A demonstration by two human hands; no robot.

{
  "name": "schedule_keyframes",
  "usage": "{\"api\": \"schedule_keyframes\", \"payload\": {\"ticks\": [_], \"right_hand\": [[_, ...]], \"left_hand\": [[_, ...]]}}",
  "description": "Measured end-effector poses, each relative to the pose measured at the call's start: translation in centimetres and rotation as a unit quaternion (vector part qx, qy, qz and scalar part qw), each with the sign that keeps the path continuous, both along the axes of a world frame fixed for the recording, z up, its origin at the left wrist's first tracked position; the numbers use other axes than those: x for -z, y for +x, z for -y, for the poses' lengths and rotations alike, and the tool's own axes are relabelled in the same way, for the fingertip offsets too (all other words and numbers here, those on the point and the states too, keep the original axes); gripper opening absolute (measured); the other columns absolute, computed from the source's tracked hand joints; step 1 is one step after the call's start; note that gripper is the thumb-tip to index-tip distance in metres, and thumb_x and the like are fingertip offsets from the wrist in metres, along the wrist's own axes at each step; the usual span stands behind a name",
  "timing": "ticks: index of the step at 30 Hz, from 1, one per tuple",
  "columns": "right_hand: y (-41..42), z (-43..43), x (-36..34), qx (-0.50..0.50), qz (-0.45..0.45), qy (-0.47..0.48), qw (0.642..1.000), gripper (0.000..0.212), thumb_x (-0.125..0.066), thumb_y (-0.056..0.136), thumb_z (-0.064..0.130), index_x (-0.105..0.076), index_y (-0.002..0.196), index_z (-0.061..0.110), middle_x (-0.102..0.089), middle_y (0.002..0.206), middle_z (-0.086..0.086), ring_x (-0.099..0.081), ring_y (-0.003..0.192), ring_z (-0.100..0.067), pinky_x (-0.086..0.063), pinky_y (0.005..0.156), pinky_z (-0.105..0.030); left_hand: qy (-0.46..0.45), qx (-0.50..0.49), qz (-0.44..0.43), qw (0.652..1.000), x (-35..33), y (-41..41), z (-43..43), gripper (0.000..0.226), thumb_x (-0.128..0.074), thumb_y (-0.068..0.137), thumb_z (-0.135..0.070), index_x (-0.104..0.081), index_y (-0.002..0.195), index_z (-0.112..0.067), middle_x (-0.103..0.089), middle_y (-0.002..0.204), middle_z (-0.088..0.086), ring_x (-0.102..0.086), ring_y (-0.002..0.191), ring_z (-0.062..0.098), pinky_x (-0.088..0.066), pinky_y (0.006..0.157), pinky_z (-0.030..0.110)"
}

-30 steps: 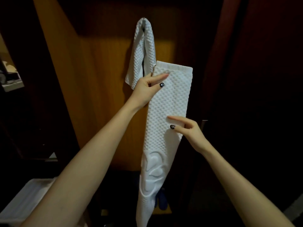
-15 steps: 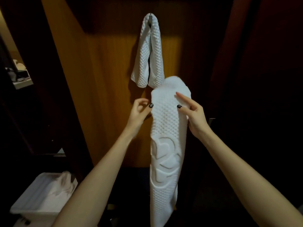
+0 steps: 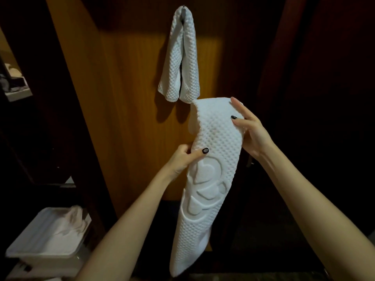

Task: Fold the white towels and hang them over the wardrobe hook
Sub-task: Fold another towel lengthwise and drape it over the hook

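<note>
Below the hook (image 3: 183,11), my left grip (image 3: 182,159) slid down, pinching the towel (image 3: 209,189) edge; right grip (image 3: 253,134) clamps its top: halving begins.

At the top middle of my view I see a small grey metal hook (image 3: 184,12) on the flat orange-brown wooden wardrobe wall (image 3: 125,102). A folded white bumpy towel (image 3: 178,63) hangs over it, its two halves side by side against the wood. At the lower left sits a white plastic box (image 3: 40,256) with crumpled white cloth (image 3: 67,226) inside.
</note>
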State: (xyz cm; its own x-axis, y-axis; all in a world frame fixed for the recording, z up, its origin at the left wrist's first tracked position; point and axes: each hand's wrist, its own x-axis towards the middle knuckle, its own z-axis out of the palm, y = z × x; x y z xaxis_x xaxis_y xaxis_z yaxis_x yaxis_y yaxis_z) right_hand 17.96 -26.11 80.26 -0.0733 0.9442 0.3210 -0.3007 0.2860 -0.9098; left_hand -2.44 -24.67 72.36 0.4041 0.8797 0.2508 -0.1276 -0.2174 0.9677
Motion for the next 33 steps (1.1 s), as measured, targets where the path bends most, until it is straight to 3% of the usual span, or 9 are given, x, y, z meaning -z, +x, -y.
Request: {"api": "schedule_keyframes", "payload": {"ticks": [3, 7, 12, 16, 20, 23, 26, 29, 33], "right_hand": [[0.4, 0.1, -0.7, -0.001, -0.004, -0.006, 1.000, 0.055, -0.046, 0.087, -0.009, -0.067, 0.112, 0.035, -0.052, 0.139, 0.010, -0.062, 0.115, -0.017, -0.056, 0.084, -0.028], [1.0, 0.5, -0.7, -0.009, -0.006, -0.018, 1.000, 0.052, -0.045, 0.087, -0.007, -0.067, 0.112, 0.033, -0.051, 0.137, 0.009, -0.065, 0.110, -0.014, -0.056, 0.078, -0.027], [1.4, 1.0, -1.1, 0.007, 0.030, -0.022, 0.999, 0.050, -0.047, 0.087, -0.008, -0.067, 0.113, 0.031, -0.058, 0.123, 0.019, -0.067, 0.102, -0.007, -0.057, 0.077, -0.026], [1.9, 1.4, -1.1, 0.047, 0.045, -0.020, 0.998, 0.049, -0.048, 0.087, -0.009, -0.067, 0.111, 0.030, -0.061, 0.122, 0.014, -0.068, 0.099, -0.007, -0.055, 0.074, -0.023], [1.7, 1.7, -0.2, 0.075, 0.043, -0.022, 0.996, 0.049, -0.050, 0.087, -0.009, -0.070, 0.108, 0.031, -0.059, 0.125, 0.010, -0.069, 0.097, -0.008, -0.055, 0.071, -0.022], [1.8, 1.8, 0.0, 0.104, 0.037, -0.024, 0.994, 0.049, -0.051, 0.087, -0.009, -0.070, 0.109, 0.030, -0.060, 0.121, 0.011, -0.069, 0.096, -0.010, -0.056, 0.070, -0.023], [2.3, 2.0, 0.2, 0.108, 0.019, -0.030, 0.994, 0.048, -0.050, 0.087, -0.010, -0.069, 0.112, 0.027, -0.062, 0.119, 0.010, -0.071, 0.091, -0.009, -0.056, 0.067, -0.024], [2.4, 1.9, -0.2, 0.130, 0.046, -0.009, 0.990, 0.042, -0.052, 0.090, -0.005, -0.066, 0.118, 0.024, -0.062, 0.119, 0.006, -0.070, 0.092, -0.009, -0.056, 0.070, -0.024], [2.7, 1.8, -1.0, 0.137, 0.111, 0.020, 0.984, 0.039, -0.056, 0.095, 0.012, -0.055, 0.127, 0.034, -0.057, 0.129, 0.002, -0.063, 0.109, -0.015, -0.056, 0.083, -0.028]], "left_hand": [[0.001, 0.017, 0.007, 1.000, -0.4, 0.3, 0.1, 0.014, -0.065, 0.083, -0.024, -0.076, 0.076, -0.020, -0.075, 0.080, -0.007, -0.069, 0.073, 0.004, -0.051, 0.061, 0.014], [-0.009, 0.051, 0.067, 0.996, -1.1, 0.8, -0.1, 0.020, -0.059, 0.087, -0.021, -0.068, 0.104, -0.021, -0.074, 0.100, -0.008, -0.068, 0.094, 0.007, -0.051, 0.075, 0.017], [0.028, 0.078, 0.078, 0.994, -2.8, 1.6, 0.1, 0.017, -0.064, 0.085, -0.010, -0.072, 0.096, -0.021, -0.074, 0.097, -0.009, -0.069, 0.092, 0.006, -0.052, 0.073, 0.016], [0.090, 0.016, 0.056, 0.994, -2.3, 1.7, 0.6, 0.020, -0.070, 0.080, -0.002, -0.071, 0.083, -0.022, -0.074, 0.083, -0.012, -0.067, 0.080, -0.001, -0.050, 0.068, 0.013], [0.105, -0.010, 0.045, 0.993, -1.2, 2.0, 1.4, 0.019, -0.075, 0.078, -0.009, -0.072, 0.093, -0.021, -0.074, 0.095, -0.007, -0.068, 0.091, 0.006, -0.053, 0.075, 0.019], [0.110, 0.017, 0.040, 0.993, -0.1, 2.1, 2.3, 0.031, -0.073, 0.080, -0.012, -0.066, 0.108, -0.025, -0.071, 0.108, -0.012, -0.064, 0.104, 0.007, -0.050, 0.083, 0.019], [0.140, 0.005, 0.005, 0.990, 0.7, 2.1, 2.9, 0.021, -0.069, 0.084, -0.008, -0.067, 0.097, -0.024, -0.069, 0.094, -0.017, -0.062, 0.092, 0.000, -0.046, 0.079, 0.014], [0.121, -0.052, 0.029, 0.991, 0.5, 2.5, 3.0, 0.014, -0.068, 0.086, -0.007, -0.060, 0.078, -0.015, -0.060, 0.076, -0.007, -0.055, 0.074, 0.003, -0.044, 0.068, 0.017], [0.107, -0.096, 0.089, 0.986, -1.5, 3.5, 2.7, 0.009, -0.065, 0.090, -0.010, -0.060, 0.083, -0.007, -0.057, 0.080, 0.011, -0.053, 0.076, 0.011, -0.046, 0.068, 0.023]]}}
